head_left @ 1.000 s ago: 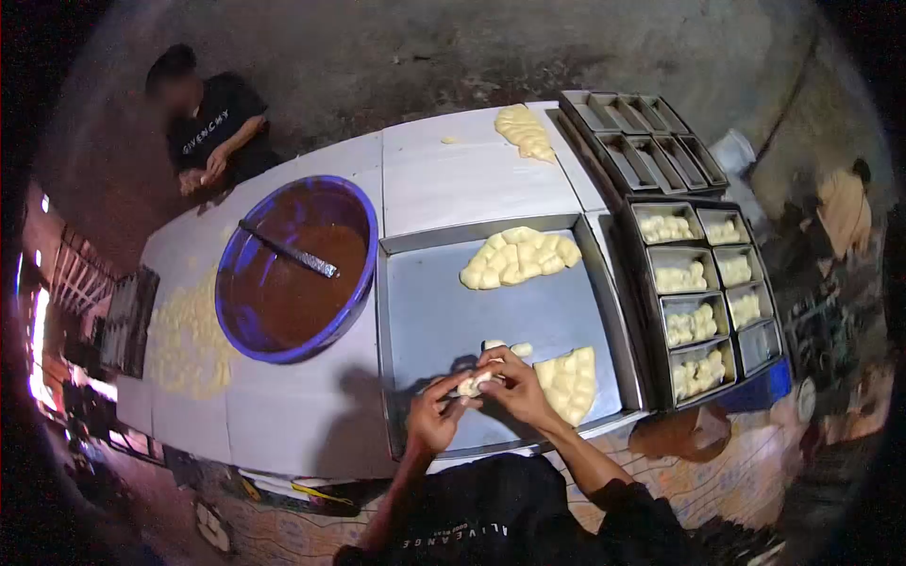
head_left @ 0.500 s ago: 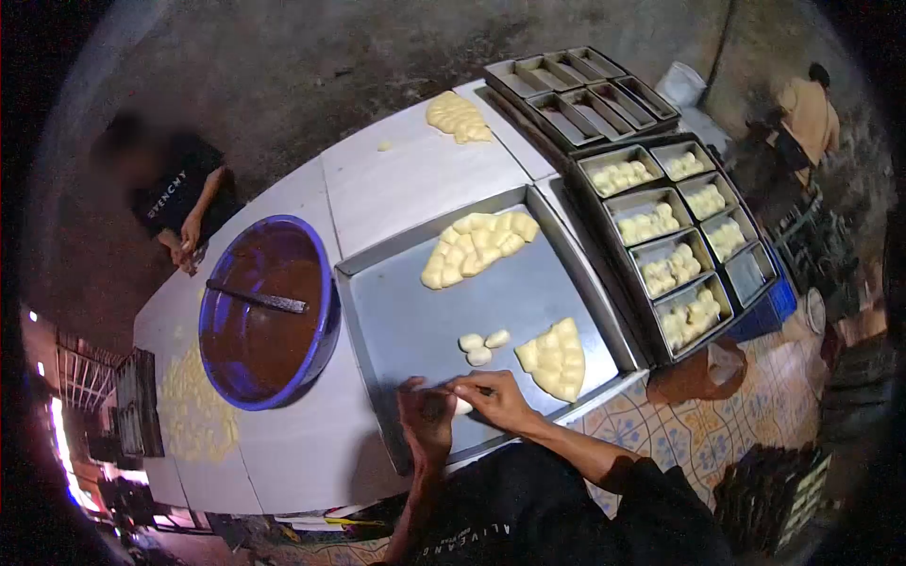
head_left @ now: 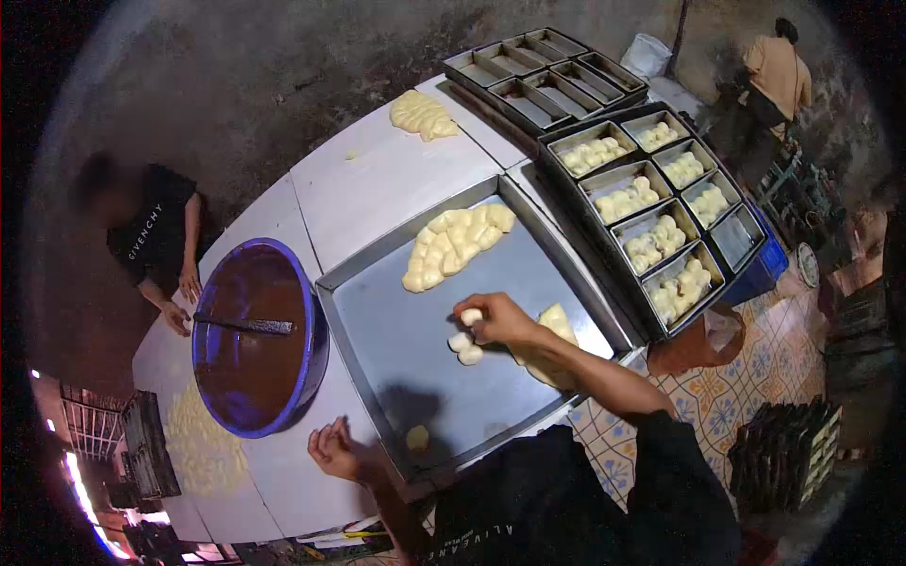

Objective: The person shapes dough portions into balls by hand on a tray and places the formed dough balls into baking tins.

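Note:
My right hand (head_left: 500, 321) has its fingers round a small white dough ball (head_left: 471, 317), just above two more dough balls (head_left: 465, 349) in the wide metal tray (head_left: 377, 330). My left hand (head_left: 335, 450) is off the tray's left side, over the white table, with its fingers apart and nothing in them. A flattened dough piece (head_left: 417, 438) lies near the tray's front edge. One scored dough slab (head_left: 453, 243) rests at the back of the tray; another (head_left: 557, 325) is partly hidden under my right forearm.
A purple basin (head_left: 250, 340) of brown filling, with a dark spatula (head_left: 243, 324), stands left. Small yellow pieces (head_left: 203, 439) lie beside it. Loaf pans (head_left: 651, 222) with dough stand right, empty pans (head_left: 547, 75) behind. One person (head_left: 156, 236) stands left, another (head_left: 779, 75) back right.
My hands have separated: the right moved up to the dough balls with one in its fingers, the left moved down-left off the tray. The flattened piece now shows. The view has shifted.

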